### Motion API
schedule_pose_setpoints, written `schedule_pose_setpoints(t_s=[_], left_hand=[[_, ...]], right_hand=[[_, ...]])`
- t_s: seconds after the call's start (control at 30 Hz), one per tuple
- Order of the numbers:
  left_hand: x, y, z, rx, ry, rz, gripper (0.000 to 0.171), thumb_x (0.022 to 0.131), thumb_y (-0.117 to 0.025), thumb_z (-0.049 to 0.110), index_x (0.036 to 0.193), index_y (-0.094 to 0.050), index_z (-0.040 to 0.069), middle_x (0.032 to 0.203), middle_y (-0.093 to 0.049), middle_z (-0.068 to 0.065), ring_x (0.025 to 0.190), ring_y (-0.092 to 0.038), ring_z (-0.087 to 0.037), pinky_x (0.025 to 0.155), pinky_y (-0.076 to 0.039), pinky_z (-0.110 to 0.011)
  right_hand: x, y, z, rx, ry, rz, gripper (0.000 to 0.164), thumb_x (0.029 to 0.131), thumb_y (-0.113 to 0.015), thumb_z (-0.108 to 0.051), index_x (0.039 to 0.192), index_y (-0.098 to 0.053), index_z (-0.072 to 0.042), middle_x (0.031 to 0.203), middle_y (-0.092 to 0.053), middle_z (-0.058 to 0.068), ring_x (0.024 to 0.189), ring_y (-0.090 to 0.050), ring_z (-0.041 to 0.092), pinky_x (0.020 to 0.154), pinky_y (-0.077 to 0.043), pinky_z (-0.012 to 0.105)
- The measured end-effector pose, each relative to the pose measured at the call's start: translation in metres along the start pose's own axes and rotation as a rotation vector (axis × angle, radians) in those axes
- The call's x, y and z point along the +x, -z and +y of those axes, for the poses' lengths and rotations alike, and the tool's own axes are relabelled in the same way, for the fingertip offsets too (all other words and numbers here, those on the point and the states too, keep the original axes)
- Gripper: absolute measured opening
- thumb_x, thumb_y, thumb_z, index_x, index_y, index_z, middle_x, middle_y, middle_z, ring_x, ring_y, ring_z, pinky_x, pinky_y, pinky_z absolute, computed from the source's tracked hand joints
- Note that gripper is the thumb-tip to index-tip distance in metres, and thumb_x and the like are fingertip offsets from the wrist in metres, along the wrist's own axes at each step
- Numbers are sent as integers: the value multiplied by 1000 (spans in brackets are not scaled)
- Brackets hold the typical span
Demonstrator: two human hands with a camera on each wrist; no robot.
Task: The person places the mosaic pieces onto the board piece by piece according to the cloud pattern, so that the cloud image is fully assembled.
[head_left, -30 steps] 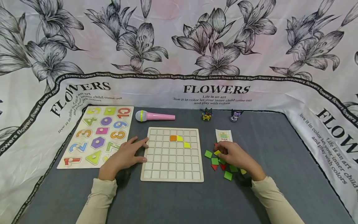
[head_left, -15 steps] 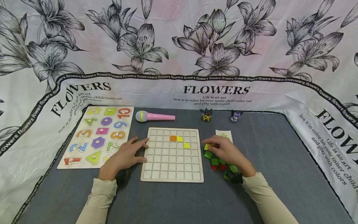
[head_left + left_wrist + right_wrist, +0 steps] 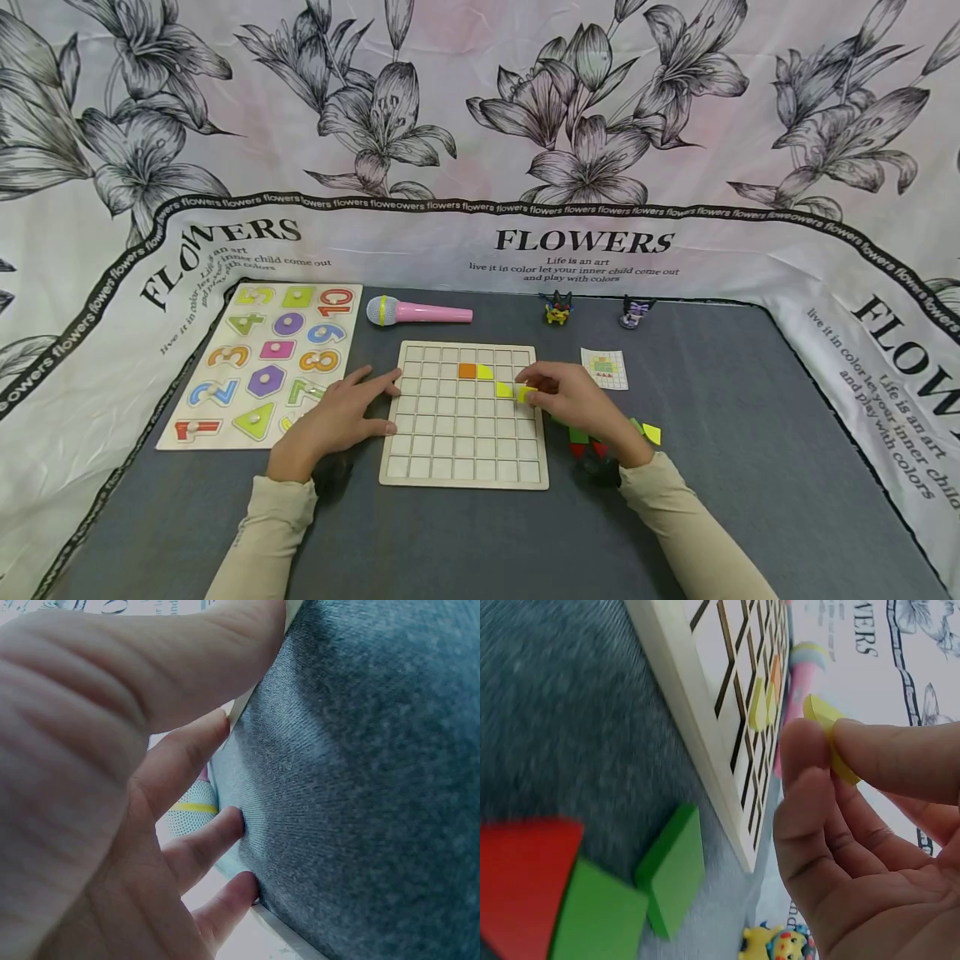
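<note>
Your right hand (image 3: 573,404) pinches tile (image 3: 525,393) near right edge of board (image 3: 442,467); left hand (image 3: 333,425), unclenched, touches left edge, likely for steadying.

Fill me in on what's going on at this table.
A person's right grip pinches a yellow piece over the right side of a gridded board, while the left grip rests at its left edge. An orange square and two yellow pieces already sit on the board. Loose green, red and yellow pieces lie right of it, near a small printed card.
</note>
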State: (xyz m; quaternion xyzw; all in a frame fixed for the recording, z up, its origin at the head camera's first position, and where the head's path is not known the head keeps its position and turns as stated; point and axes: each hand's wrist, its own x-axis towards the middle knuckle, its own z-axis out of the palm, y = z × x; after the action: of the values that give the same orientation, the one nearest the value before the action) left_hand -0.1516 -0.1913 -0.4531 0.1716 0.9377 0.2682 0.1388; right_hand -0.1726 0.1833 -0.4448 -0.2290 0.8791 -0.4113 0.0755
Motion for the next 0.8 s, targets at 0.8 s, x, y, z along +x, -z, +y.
schedule_pose_setpoints(t_s=[0.8], left_hand=[[2,0,0,18,11,-4,81,95,-85,28,163,-45,10,157,-56,-14,157,-21,-51,119,-22,-77]], right_hand=[[14,-18,-7,-76,98,-57,21,98,-71,2,114,-83,-2,94,-69,1,76,-53,12,67,-46,30]])
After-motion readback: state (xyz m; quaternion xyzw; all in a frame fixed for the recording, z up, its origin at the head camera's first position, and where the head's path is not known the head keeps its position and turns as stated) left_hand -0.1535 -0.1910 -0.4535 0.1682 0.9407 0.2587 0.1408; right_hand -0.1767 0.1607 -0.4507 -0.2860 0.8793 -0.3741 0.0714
